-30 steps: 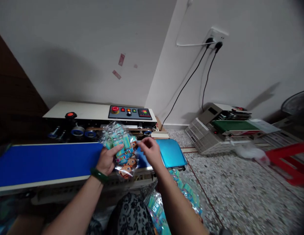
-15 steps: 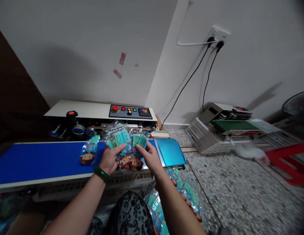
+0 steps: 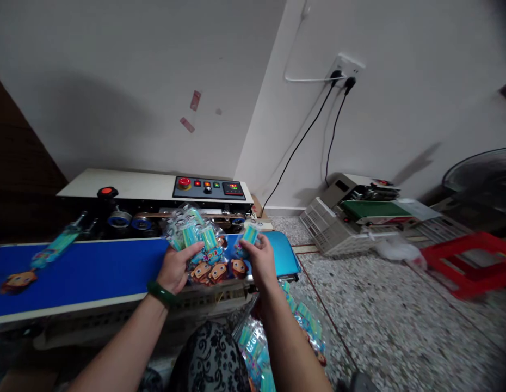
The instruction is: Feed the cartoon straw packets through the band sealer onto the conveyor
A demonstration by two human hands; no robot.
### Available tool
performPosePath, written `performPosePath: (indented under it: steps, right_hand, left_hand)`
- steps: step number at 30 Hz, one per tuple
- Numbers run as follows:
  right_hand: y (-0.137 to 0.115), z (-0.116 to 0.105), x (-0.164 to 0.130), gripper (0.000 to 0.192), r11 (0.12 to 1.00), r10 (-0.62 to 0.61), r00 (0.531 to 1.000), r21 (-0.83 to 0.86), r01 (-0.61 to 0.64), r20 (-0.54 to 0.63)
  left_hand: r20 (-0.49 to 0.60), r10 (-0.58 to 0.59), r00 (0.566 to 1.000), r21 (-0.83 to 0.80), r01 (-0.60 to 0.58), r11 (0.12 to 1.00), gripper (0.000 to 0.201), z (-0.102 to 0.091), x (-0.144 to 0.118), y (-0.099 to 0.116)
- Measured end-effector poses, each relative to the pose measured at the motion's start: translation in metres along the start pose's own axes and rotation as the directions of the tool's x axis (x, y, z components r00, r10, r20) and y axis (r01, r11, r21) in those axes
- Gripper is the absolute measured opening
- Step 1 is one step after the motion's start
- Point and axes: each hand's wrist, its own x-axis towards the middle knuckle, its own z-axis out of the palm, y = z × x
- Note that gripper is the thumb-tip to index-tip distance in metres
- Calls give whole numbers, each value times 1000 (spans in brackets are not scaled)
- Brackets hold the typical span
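My left hand (image 3: pixel 176 268) is closed on a fanned bunch of clear plastic packets (image 3: pixel 197 245), which have blue-green striped contents and a cartoon face at the bottom. Between the thumb and fingers of my right hand (image 3: pixel 261 260) is a single packet (image 3: pixel 250 234) of the same kind, its face part beside the bunch. Both hands are above the right part of the blue conveyor belt (image 3: pixel 110 267) of a band sealing machine (image 3: pixel 150 185). Another packet (image 3: pixel 55 247) lies slanted at the belt's left.
More packets (image 3: pixel 261 348) lie in clear plastic below my right forearm. On the speckled floor (image 3: pixel 359 305) to the right stand a white crate (image 3: pixel 334 231), a machine with a green belt (image 3: pixel 375 209) and a red plastic stool (image 3: pixel 469 267). Black cables (image 3: pixel 302 144) run down from the wall socket.
The packet on the belt has travelled left, away from my hands. My right hand has drawn one packet rightward, apart from the bunch in my left hand. The view has shifted slightly.
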Motion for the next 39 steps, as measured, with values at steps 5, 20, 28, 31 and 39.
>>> performPosePath:
  steps: [5, 20, 28, 31, 39]
  right_hand:
    - [1, -34, 38, 11, 976, 159, 985, -143, -166, -59]
    - [-1, 25, 7, 41, 913, -85, 915, -338, 230, 395]
    - [8, 25, -4, 34, 987, -109, 956, -86, 137, 274]
    - [6, -4, 14, 33, 998, -50, 991, -34, 55, 126]
    - [5, -36, 62, 12, 943, 197, 980, -269, -197, -30]
  left_hand:
    - [0, 14, 1000, -9, -14, 1000, 52, -7, 3, 7]
    - [38, 37, 999, -6, -37, 999, 46, -5, 5, 2]
    - [40, -15, 999, -3, 15, 1000, 40, -4, 3, -1]
    - [5, -31, 999, 10, 31, 999, 37, -7, 3, 2]
    - [79, -88, 993, 31, 86, 996, 42, -12, 0, 7]
